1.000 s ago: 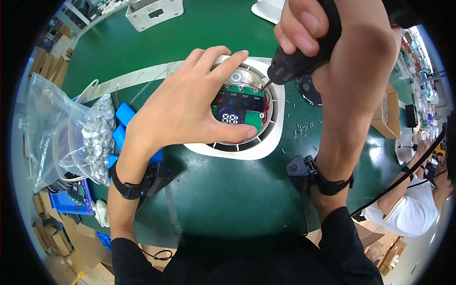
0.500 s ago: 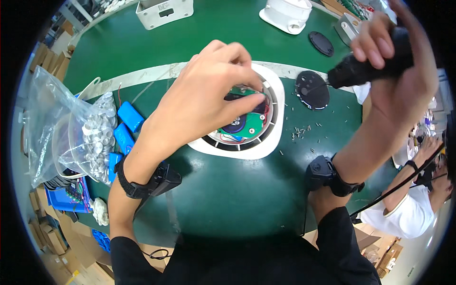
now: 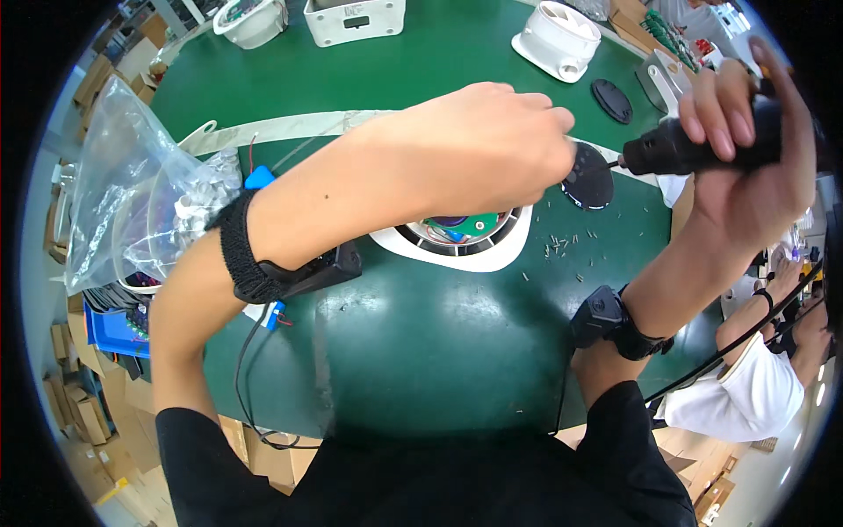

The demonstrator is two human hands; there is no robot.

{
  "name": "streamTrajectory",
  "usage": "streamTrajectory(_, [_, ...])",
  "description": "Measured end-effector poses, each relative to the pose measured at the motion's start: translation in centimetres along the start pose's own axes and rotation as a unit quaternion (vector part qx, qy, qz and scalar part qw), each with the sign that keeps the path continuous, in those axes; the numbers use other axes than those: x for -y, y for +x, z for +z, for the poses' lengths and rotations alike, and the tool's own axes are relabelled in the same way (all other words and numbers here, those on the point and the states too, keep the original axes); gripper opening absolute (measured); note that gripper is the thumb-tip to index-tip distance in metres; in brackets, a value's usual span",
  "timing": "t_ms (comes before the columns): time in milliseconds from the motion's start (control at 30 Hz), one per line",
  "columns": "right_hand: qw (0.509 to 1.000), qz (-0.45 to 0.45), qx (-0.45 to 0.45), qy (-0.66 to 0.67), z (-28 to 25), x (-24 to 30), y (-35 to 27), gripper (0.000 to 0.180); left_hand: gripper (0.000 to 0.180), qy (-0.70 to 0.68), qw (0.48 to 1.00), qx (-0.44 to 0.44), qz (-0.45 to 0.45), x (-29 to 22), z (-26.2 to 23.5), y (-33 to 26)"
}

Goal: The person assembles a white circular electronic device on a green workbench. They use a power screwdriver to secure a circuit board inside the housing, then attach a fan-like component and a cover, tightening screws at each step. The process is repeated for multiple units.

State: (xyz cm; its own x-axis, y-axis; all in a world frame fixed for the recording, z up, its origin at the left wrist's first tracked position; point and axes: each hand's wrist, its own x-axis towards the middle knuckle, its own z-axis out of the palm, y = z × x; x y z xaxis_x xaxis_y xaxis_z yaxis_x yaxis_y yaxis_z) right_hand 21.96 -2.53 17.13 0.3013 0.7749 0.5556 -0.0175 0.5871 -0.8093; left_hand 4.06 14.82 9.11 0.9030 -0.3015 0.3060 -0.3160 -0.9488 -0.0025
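Observation:
My right hand (image 3: 738, 132) is wrapped around a black electric screwdriver (image 3: 672, 149), held raised at the right with its bit pointing left. My left hand (image 3: 509, 145) reaches across with curled fingers close to the bit's tip. Its fingertips are hidden behind the knuckles, so what they hold, if anything, does not show. Below that hand lies a round white housing (image 3: 505, 256) with a green circuit board (image 3: 479, 226) and wires inside, mostly covered by my arm. A black disc (image 3: 590, 186) lies under the screwdriver bit.
Several small screws (image 3: 562, 244) are scattered right of the housing. At left stand a clear plastic bag (image 3: 105, 202) of small silvery parts and a blue tray (image 3: 114, 334). White housings (image 3: 558, 44) and a black oval cover (image 3: 612, 101) lie farther back. A co-worker (image 3: 746, 378) sits at right.
My left hand has moved right from over the circuit board to beside the screwdriver bit. The right hand and screwdriver have shifted slightly right. The whole view has also shifted a little.

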Motion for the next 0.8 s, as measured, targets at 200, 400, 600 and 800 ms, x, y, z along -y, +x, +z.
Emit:
streamTrajectory(200, [0.992,-0.005,0.102,0.074,5.2,-1.0,-0.6,0.037,0.014,-0.154,0.952,-0.187,-0.188,2.0,-1.1,-6.6])
streamTrajectory(400, [0.998,0.005,0.058,0.029,11.4,-6.2,-0.3,0.037,0.009,-0.269,0.926,-0.093,-0.249,-1.8,-2.2,-11.4])
streamTrajectory(600, [0.998,0.008,0.056,-0.002,11.9,-7.5,-0.3,0.040,0.011,-0.244,0.940,-0.021,-0.236,-2.2,-2.6,-13.9])
streamTrajectory(800, [0.994,0.019,0.103,0.012,10.5,-7.2,0.0,0.043,0.015,-0.222,0.949,-0.027,-0.222,-2.6,-1.8,-14.2])
